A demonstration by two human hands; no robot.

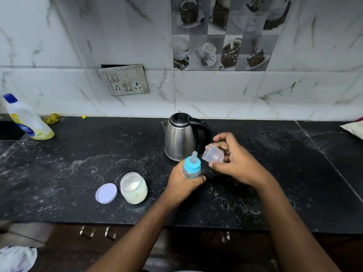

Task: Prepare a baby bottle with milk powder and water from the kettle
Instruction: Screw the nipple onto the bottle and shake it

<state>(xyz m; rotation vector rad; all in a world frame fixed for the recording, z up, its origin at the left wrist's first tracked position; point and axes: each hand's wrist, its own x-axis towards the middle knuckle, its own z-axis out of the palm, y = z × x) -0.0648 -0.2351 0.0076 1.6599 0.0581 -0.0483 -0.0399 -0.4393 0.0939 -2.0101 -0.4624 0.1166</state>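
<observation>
My left hand [183, 180] is closed in a firm grip around the baby bottle [191, 167], low of centre in the frame, just in front of the kettle [181, 136]. My right hand [233, 161] pinches the clear cap [213, 154], held tilted just right of the teat and apart from it. I judge this to be the uncapping step; next the blue collar must be unscrewed, which needs the cap set down first. The bottle looks small, with a translucent body; its contents are hidden. The open powder jar [134, 188] and its lid [106, 193] sit lower left on the dark surface [78, 163].
</observation>
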